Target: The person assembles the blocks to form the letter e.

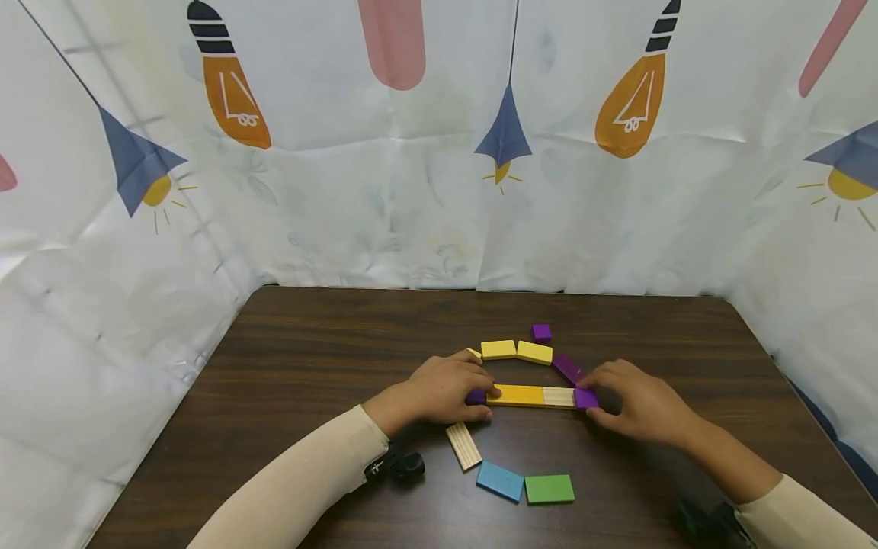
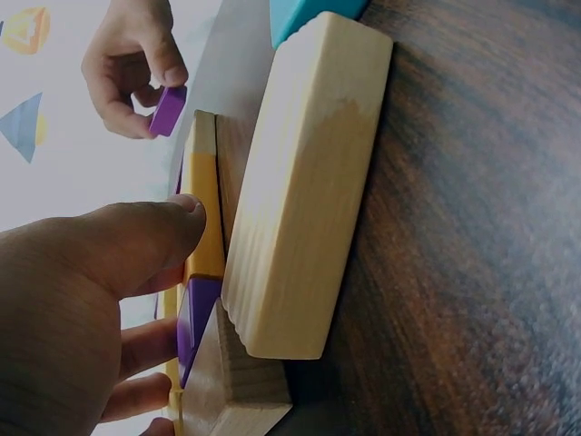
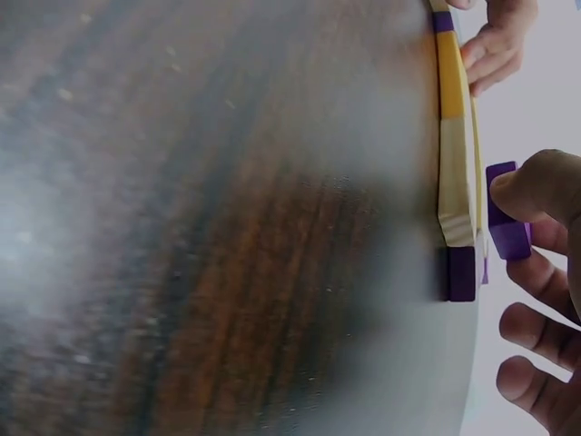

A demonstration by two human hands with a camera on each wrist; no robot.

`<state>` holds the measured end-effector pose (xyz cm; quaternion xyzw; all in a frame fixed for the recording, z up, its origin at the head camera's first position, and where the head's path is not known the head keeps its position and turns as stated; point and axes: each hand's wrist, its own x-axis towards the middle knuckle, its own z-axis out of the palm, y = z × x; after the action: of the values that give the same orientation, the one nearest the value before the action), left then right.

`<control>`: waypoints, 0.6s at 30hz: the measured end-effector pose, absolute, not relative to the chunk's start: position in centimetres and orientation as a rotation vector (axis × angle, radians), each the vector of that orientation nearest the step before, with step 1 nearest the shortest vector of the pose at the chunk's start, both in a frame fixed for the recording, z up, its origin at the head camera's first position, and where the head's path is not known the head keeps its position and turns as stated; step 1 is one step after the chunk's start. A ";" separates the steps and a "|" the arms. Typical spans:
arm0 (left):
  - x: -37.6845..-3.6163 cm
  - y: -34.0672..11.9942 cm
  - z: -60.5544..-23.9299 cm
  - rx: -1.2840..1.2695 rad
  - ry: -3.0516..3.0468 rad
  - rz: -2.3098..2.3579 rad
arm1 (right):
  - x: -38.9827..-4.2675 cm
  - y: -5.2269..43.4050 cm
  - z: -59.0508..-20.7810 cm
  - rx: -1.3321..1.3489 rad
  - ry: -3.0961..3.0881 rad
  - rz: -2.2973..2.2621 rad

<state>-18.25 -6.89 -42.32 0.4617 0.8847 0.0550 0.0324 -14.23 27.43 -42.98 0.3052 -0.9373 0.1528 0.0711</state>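
Note:
My right hand pinches a purple block between thumb and fingers, at the right end of a straight row. Another purple block sits at that row end. My left hand rests at the row's left part, with its index fingertip touching an orange-yellow block. In the left wrist view its thumb lies along that block's side and the other fingers reach behind. A plain wooden block continues the row rightward. The row's left purple block is partly hidden by the left hand.
Behind the row, yellow blocks and a purple block form an arc. A lone purple block lies farther back. Nearer are a plain wooden block, a blue block and a green block on the dark table.

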 end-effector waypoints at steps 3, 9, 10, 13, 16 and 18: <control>-18.2 -6.9 -42.3 1.415 2.723 0.175 | -13.8 27.5 -43.0 0.937 -2.821 0.461; -18.2 -6.9 -42.2 1.413 2.723 0.174 | -12.9 27.6 -43.1 0.987 -2.829 0.484; -18.2 -6.9 -42.2 1.412 2.724 0.172 | -12.8 27.6 -43.1 0.994 -2.830 0.488; -18.1 -6.9 -42.2 1.407 2.726 0.164 | -12.4 27.5 -43.2 1.016 -2.832 0.498; -18.1 -6.9 -42.2 1.402 2.726 0.167 | -12.0 27.5 -43.2 1.027 -2.834 0.511; -18.1 -6.9 -42.2 1.403 2.725 0.172 | -11.8 27.5 -43.2 1.028 -2.839 0.513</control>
<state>-18.12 -6.87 -42.19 0.4566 0.8872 0.0560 0.0358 -11.78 27.48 -43.23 0.3354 -0.9262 0.1674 0.0396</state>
